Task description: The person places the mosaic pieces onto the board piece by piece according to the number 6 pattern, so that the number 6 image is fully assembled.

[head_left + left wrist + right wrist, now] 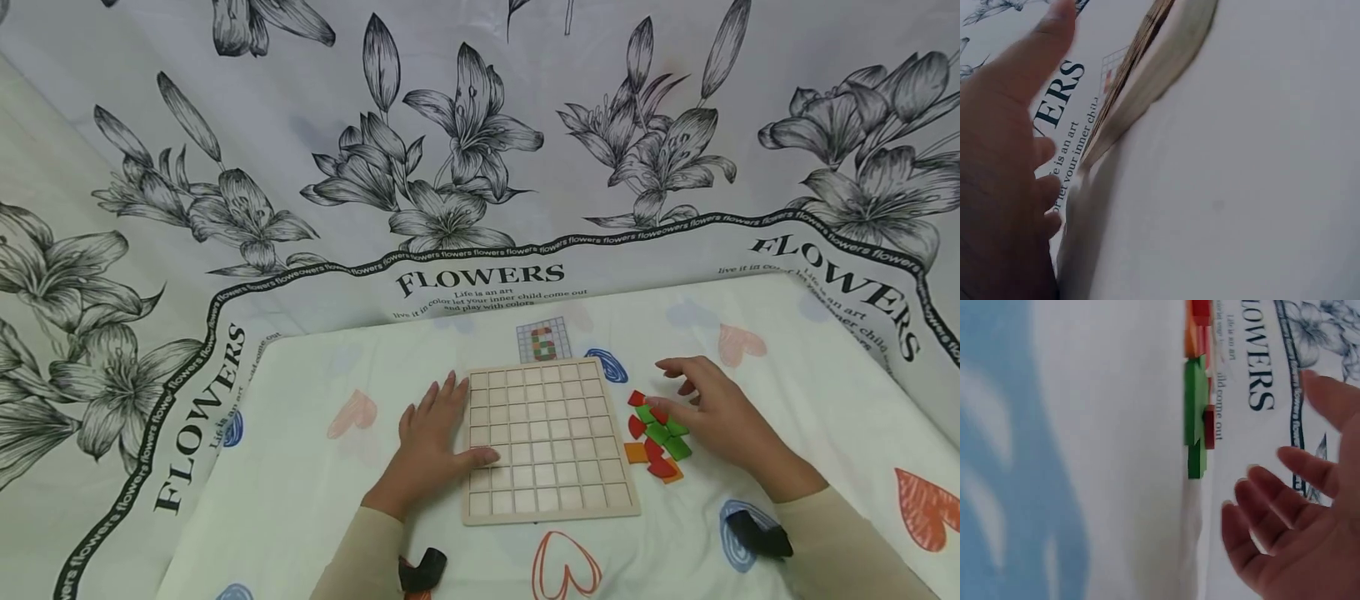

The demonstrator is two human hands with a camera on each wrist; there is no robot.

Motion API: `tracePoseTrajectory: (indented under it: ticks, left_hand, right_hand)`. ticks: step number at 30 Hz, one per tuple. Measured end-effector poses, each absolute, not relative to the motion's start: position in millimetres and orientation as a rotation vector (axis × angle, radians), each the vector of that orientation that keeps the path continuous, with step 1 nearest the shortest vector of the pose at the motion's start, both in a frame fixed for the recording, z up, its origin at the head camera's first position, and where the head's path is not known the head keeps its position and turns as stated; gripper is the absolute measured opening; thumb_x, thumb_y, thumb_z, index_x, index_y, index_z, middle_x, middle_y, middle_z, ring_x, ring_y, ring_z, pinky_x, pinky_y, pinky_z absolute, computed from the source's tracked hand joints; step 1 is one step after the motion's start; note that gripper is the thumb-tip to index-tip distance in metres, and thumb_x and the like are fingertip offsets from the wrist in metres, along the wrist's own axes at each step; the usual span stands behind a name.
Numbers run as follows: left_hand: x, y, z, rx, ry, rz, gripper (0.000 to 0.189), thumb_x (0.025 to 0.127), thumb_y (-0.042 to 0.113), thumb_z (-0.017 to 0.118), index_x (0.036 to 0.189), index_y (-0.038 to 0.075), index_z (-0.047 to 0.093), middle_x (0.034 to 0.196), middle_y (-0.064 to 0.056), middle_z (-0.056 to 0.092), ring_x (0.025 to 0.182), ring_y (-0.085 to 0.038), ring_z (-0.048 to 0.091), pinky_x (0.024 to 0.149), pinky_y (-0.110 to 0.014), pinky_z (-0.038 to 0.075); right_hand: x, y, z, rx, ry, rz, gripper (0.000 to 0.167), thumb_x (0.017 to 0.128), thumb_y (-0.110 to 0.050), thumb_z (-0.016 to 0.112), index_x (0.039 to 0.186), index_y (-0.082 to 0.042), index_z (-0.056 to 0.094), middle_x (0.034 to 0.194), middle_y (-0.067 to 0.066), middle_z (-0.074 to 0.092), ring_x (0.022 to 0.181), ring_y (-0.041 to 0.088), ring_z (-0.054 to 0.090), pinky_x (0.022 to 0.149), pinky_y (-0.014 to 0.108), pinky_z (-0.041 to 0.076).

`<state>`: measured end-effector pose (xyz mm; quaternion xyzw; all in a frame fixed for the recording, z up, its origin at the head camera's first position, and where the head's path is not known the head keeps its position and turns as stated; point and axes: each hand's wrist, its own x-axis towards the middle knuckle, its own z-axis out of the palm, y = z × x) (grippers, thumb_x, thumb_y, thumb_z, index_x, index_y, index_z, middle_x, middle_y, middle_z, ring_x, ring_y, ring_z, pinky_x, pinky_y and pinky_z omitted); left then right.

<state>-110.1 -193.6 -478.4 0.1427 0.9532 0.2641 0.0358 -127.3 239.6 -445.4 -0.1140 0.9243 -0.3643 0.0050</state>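
Observation:
A wooden grid board (555, 430) of square cells lies on the cloth in the head view. My left hand (427, 446) rests along its left side, fingers stretched out and the thumb laid over the frame. Right of the board is a loose pile of small flat pieces: green pieces (657, 432), red pieces (636, 427) with some rounded edges, and orange pieces (635, 452). Over the far right side of this pile hovers my right hand (723, 412), fingers loosely bent with nothing between them. In the right wrist view its fingers spread apart, beside the green pieces (1195, 403).
Behind the board lies a small pattern card (543, 340) with a coloured figure on a grid. White cloth printed with hearts (355, 412) covers the table. A flower-printed curtain (480, 275) stands at the back. Black straps (759, 535) are near both wrists.

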Motion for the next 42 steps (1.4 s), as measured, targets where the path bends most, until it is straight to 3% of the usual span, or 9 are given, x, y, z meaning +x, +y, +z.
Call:
tracePoseTrajectory:
  ticks: [7,12,17,24,42]
  left_hand:
    - [-108,-194,-487,0.597,2.901,0.827,0.101,0.092,0.077,0.07,0.171,0.023,0.039,0.179,0.009,0.018,0.165,-0.02,0.013,0.126,-0.06,0.006]
    - [-109,-196,-488,0.63,2.911,0.788,0.096,0.094,0.075,0.069,0.17,0.023,0.041,0.179,0.008,0.019,0.165,-0.021,0.013,0.126,-0.061,0.007]
    - [-111,-197,-487,0.636,2.913,0.809,0.095,0.095,0.072,0.07,0.17,0.022,0.042,0.179,0.008,0.02,0.165,-0.021,0.014,0.126,-0.062,0.007]
    - [-110,-196,-488,0.632,2.915,0.83,0.093,0.096,0.071,0.07,0.169,0.022,0.043,0.179,0.009,0.021,0.164,-0.021,0.015,0.126,-0.062,0.007]
    - [-111,-195,-487,0.577,2.912,0.839,0.09,0.096,0.07,0.071,0.169,0.025,0.044,0.178,0.013,0.021,0.164,-0.015,0.013,0.127,-0.057,0.005]
  right_hand:
    - [-126,246,-467,-0.314,2.864,-1.105,0.056,0.095,-0.036,0.088,0.137,-0.005,0.068,0.124,0.011,0.062,0.105,0.028,0.056,0.084,0.037,0.054]
    - [-127,252,-475,-0.343,2.843,-1.117,0.04,0.095,-0.031,0.088,0.125,-0.009,0.075,0.116,0.005,0.062,0.105,0.025,0.054,0.085,0.028,0.05]
    - [-127,254,-474,-0.343,2.828,-1.168,0.036,0.099,-0.023,0.084,0.129,-0.008,0.072,0.117,0.005,0.065,0.105,0.027,0.058,0.084,0.025,0.051]
    - [-125,257,-478,-0.325,2.881,-1.226,0.028,0.102,-0.012,0.079,0.129,-0.01,0.071,0.103,0.001,0.068,0.091,0.025,0.058,0.074,0.023,0.052]
    - [-124,252,-465,-0.292,2.858,-1.403,0.019,0.105,-0.012,0.076,0.123,-0.007,0.076,0.108,0.005,0.079,0.09,0.012,0.067,0.077,0.013,0.052]
